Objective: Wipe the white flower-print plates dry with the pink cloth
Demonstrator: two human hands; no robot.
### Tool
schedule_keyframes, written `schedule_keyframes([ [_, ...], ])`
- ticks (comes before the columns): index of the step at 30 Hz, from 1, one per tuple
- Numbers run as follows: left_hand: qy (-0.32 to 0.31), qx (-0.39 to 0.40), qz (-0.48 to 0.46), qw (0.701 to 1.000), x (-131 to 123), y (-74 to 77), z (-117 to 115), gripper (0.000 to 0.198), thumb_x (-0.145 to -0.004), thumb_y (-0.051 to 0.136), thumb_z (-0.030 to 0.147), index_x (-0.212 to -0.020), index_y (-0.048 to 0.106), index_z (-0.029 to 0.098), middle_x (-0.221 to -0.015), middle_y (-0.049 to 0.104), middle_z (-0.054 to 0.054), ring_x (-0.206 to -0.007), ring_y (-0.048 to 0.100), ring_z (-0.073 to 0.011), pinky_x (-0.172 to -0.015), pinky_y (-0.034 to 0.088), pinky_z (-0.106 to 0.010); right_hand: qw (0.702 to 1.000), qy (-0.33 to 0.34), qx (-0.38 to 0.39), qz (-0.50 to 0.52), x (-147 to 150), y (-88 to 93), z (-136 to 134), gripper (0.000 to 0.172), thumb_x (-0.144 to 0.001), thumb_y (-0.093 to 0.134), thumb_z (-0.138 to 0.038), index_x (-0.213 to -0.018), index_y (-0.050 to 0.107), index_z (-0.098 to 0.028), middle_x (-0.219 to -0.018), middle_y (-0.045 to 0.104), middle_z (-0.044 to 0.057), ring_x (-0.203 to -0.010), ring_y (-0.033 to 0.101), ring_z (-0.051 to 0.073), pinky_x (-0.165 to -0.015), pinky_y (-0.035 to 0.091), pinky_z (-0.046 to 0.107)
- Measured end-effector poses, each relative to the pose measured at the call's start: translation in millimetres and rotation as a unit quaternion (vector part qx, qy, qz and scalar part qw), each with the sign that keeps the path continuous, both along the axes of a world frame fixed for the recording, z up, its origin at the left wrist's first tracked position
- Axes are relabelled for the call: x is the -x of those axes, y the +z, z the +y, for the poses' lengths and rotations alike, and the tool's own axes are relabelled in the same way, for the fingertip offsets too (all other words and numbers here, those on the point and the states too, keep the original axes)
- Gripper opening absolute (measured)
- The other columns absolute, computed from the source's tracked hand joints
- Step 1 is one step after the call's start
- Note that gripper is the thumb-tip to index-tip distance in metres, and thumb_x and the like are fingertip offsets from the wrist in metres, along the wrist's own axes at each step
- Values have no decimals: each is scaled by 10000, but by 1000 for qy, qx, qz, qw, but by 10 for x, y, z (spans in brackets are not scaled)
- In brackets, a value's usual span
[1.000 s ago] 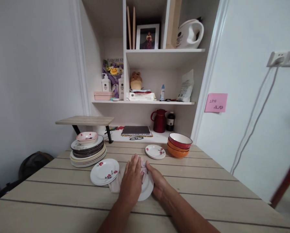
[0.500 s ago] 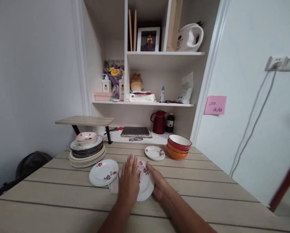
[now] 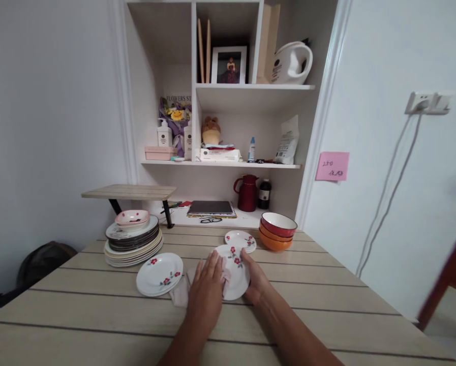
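Observation:
A white plate with red flowers [image 3: 237,280] is tilted up above the table, its right rim gripped by my right hand [image 3: 255,278], thumb on the face. My left hand [image 3: 206,291] presses a pale pink cloth [image 3: 179,294] against the plate's left side, fingers together over it. Part of the cloth trails to the left, beside a small pile of matching flowered plates [image 3: 159,274]. Behind the held plate lie smaller flowered plates [image 3: 240,239], partly covered by it. My left palm and the fingers of my right hand behind the plate are hidden.
At the left stands a tall stack of plates [image 3: 134,249] topped by pink-rimmed dishes [image 3: 132,218], near a small raised wooden stand [image 3: 130,191]. Nested orange and red bowls [image 3: 276,236] sit at the back right. Behind are a red jug [image 3: 246,193], a laptop [image 3: 211,207] and glasses [image 3: 211,220].
The plate has shifted a little up and right, its lower edge now farther from me. Both hands stay on it, the left with the cloth. The whole view has shifted slightly.

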State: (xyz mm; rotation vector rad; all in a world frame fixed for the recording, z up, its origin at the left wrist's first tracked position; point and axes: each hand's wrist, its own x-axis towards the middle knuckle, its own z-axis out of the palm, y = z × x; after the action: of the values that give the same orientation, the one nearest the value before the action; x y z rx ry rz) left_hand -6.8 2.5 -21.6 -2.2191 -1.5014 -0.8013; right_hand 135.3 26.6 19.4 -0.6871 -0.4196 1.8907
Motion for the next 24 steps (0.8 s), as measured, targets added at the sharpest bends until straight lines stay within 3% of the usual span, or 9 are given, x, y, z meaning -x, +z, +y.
schedule_keyframes([
  [3,69,-36,-38,996,63,55,18,512,-902,381,108,-1411,386,156,-1508,385,-130,-1407,322,-239,-1102,376,-468,998,37,-4,-45,195,-7,-123,421,-914,504,-469,-1010,669,-94,-804,755,116,-718,715,216,-791,539,352],
  [5,75,-50,-46,995,88,89,11,512,-913,360,114,-1425,362,144,-1518,362,-140,-1419,296,-244,-1106,371,-465,996,46,-14,-70,323,-19,-194,389,-890,555,-449,-989,675,-93,-788,753,108,-689,708,199,-775,538,322],
  [9,13,-45,-26,999,45,78,-11,582,-897,379,110,-1468,280,165,-1540,326,-127,-1424,284,-238,-1118,356,-468,997,48,-24,-56,381,-36,-199,393,-869,586,-467,-1021,673,-115,-800,754,84,-698,707,182,-764,536,292],
  [13,-92,1,40,995,-49,12,-45,676,-849,455,106,-1484,247,204,-1560,288,-92,-1425,283,-225,-1120,359,-456,1000,26,15,-10,173,-13,-70,410,-907,511,-489,-966,671,-116,-825,755,91,-784,719,194,-809,535,305],
  [15,-113,24,59,992,-69,3,-62,660,-848,475,123,-1471,285,227,-1551,314,-69,-1421,293,-217,-1126,352,-452,1000,6,25,-4,43,15,-11,406,-922,487,-474,-933,666,-110,-806,753,92,-765,719,193,-816,535,311],
  [19,-52,35,28,998,-45,26,-57,591,-855,478,131,-1428,373,229,-1502,406,-75,-1395,347,-224,-1126,339,-484,1000,-9,3,-6,-65,55,19,407,-930,473,-456,-1007,660,-103,-840,754,106,-761,719,205,-805,538,338],
  [24,19,-4,-33,999,8,73,-17,544,-898,431,151,-1436,357,175,-1524,360,-116,-1415,305,-248,-1109,357,-486,998,19,1,-56,168,17,-105,429,-901,527,-471,-1036,660,-86,-825,753,112,-721,709,207,-760,540,327],
])
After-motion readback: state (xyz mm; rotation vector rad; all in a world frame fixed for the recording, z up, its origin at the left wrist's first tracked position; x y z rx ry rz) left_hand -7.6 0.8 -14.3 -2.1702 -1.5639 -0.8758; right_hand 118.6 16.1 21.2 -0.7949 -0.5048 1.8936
